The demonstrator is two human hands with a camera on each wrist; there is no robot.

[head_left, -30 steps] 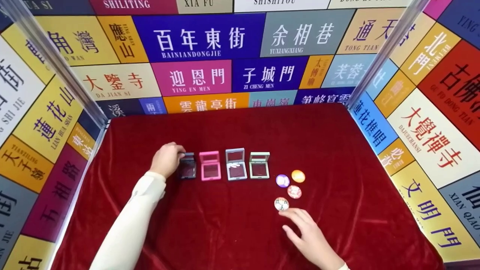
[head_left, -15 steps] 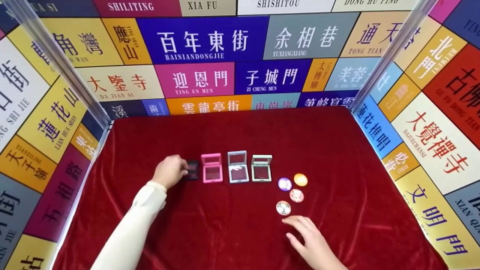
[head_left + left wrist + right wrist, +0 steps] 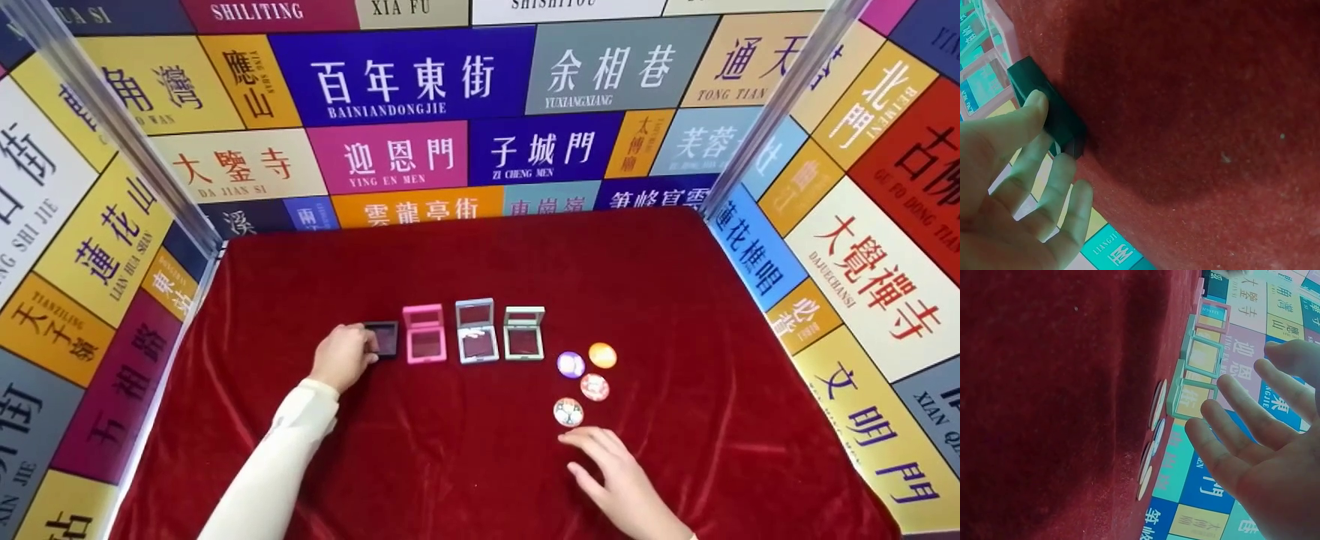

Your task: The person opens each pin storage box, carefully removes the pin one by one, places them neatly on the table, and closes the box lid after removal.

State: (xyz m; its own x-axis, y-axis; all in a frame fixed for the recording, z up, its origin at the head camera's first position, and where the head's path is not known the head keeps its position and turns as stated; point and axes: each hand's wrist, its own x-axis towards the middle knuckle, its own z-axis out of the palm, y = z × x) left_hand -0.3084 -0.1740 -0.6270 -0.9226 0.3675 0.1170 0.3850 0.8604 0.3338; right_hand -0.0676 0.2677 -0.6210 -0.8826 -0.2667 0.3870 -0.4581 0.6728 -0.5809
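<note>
At the left end of a row, my left hand (image 3: 346, 356) holds the black square case (image 3: 385, 340) at its left side. In the left wrist view, the thumb lies along the case's edge and the index finger reaches behind it, partly hidden. No raised lid shows on this case. To its right stand a pink case (image 3: 425, 346), a light blue case (image 3: 478, 345) and a pale green case (image 3: 523, 343), lids raised. My right hand (image 3: 622, 476), fingers loosely extended, holds nothing. It is nearest a white patterned round badge (image 3: 568, 412), apart from it.
Beyond that badge lie a red badge (image 3: 595, 387), a purple badge (image 3: 571, 364) and an orange badge (image 3: 602, 355). Dark red velvet cloth (image 3: 465, 450) covers the table. Upright sign-covered panels (image 3: 405, 71) enclose the back and both sides, with clear corner posts (image 3: 780, 112).
The black case's lid stood raised a second ago and is now down. My left hand has moved slightly towards me and right along the case. The right hand stays nearly in place.
</note>
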